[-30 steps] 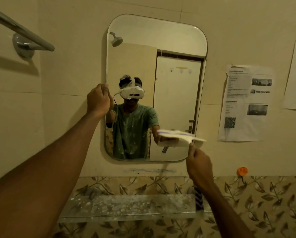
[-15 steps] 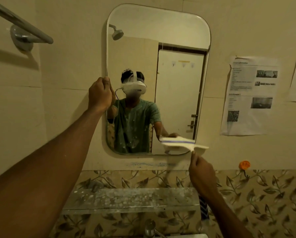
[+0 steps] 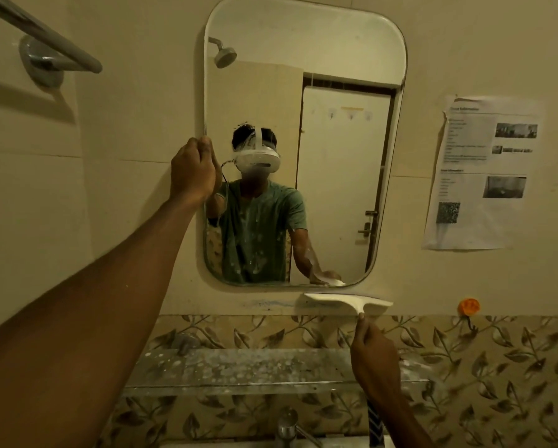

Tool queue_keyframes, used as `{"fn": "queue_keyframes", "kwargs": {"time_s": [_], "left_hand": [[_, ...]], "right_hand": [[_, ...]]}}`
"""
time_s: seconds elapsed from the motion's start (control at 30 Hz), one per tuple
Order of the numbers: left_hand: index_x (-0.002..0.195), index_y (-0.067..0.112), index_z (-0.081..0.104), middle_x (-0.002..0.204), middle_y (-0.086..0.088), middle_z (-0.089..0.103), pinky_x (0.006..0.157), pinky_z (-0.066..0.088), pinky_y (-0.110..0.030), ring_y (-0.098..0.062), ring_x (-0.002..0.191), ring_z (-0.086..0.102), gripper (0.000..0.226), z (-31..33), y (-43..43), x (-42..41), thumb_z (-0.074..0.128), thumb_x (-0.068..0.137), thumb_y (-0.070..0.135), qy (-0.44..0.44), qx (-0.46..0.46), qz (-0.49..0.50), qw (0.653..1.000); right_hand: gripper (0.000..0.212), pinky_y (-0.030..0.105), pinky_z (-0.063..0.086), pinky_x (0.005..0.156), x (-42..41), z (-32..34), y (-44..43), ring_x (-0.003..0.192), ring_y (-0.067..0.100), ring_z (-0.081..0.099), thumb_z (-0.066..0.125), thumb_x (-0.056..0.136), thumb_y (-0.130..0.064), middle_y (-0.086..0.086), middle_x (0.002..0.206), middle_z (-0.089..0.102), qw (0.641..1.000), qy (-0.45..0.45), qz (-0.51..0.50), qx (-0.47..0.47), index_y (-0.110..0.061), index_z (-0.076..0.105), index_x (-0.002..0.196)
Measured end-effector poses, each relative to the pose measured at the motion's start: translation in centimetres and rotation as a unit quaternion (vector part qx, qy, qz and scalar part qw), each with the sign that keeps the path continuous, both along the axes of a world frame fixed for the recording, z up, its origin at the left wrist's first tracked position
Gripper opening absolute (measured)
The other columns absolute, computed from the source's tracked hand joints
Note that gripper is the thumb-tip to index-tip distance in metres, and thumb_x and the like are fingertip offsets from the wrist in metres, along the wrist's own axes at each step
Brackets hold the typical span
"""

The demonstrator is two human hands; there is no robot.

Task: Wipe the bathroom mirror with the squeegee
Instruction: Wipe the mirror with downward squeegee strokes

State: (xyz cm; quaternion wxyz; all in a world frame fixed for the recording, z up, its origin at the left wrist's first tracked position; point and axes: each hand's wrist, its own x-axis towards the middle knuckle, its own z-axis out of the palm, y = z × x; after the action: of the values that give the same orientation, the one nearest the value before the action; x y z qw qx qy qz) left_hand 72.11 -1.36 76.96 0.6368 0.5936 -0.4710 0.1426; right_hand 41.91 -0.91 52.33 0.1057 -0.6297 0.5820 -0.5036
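Two hands: left hand [image 3: 192,171] grips mirror [image 3: 303,43] edge, right hand [image 3: 373,360] holds squeegee [image 3: 348,300] below it.

Dim yellow light from above; the towel bar [image 3: 44,36], far up-left of the right hand [image 3: 374,360] gripping the squeegee [image 3: 348,300], casts soft shadow; edges bow.

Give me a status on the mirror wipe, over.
Left hand grips mirror at left edge. Right hand holds squeegee, blade just below mirror. Nothing in the way.

Tap [image 3: 287,426] cropped; squeegee [image 3: 348,300] handle mostly hidden
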Motion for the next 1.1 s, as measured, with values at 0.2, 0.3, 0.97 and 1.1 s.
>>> {"fn": "queue_keyframes", "kwargs": {"time_s": [0.2, 0.3, 0.97, 1.1], "left_hand": [[0.108, 0.005, 0.056, 0.110, -0.016, 0.061, 0.079, 0.042, -0.030, -0.026, 0.099, 0.057, 0.044, 0.0, 0.2, -0.3, 0.027, 0.103, 0.038, 0.008, -0.002, -0.004, 1.000], [0.106, 0.004, 0.057, 0.108, -0.017, 0.062, 0.079, 0.041, -0.031, -0.027, 0.098, 0.057, 0.044, 0.3, 0.4, -0.3, 0.028, 0.103, 0.037, 0.002, -0.003, -0.003, 1.000], [0.100, 0.002, 0.067, 0.083, -0.015, 0.066, 0.064, 0.055, -0.035, -0.027, 0.071, 0.065, 0.062, 2.4, 2.0, 2.8, 0.028, 0.099, 0.050, -0.042, 0.090, -0.078, 0.992], [0.095, 0.000, 0.065, 0.075, -0.012, 0.061, 0.044, 0.035, -0.017, -0.014, 0.056, 0.055, 0.061, 2.5, 1.6, 3.0, 0.028, 0.100, 0.047, -0.066, 0.086, -0.057, 0.992]], "right_hand": [[0.046, 0.018, 0.028, 0.042, 0.7, 1.4, 0.2, 0.042, 0.003, 0.046, 0.029, 0.103, -0.034, -0.006, 0.050, 0.049, 0.998, -0.048, -0.009, -0.044, -0.009, 0.058, 0.077], [0.044, 0.021, 0.029, 0.040, 1.2, 4.9, 0.3, 0.041, 0.009, 0.043, 0.030, 0.103, -0.035, 0.000, 0.051, 0.049, 0.994, -0.065, 0.017, -0.087, -0.017, 0.050, 0.068], [0.056, 0.049, 0.058, 0.071, 6.5, 41.3, -2.4, 0.065, 0.033, 0.066, 0.023, 0.102, -0.038, 0.010, 0.064, 0.059, 0.959, -0.014, 0.026, -0.281, -0.015, 0.048, 0.058], [0.051, 0.030, 0.051, 0.050, 6.7, 38.0, -2.6, 0.051, 0.020, 0.059, 0.022, 0.104, -0.037, 0.004, 0.059, 0.057, 0.967, 0.024, 0.021, -0.251, -0.016, 0.051, 0.067]]}}
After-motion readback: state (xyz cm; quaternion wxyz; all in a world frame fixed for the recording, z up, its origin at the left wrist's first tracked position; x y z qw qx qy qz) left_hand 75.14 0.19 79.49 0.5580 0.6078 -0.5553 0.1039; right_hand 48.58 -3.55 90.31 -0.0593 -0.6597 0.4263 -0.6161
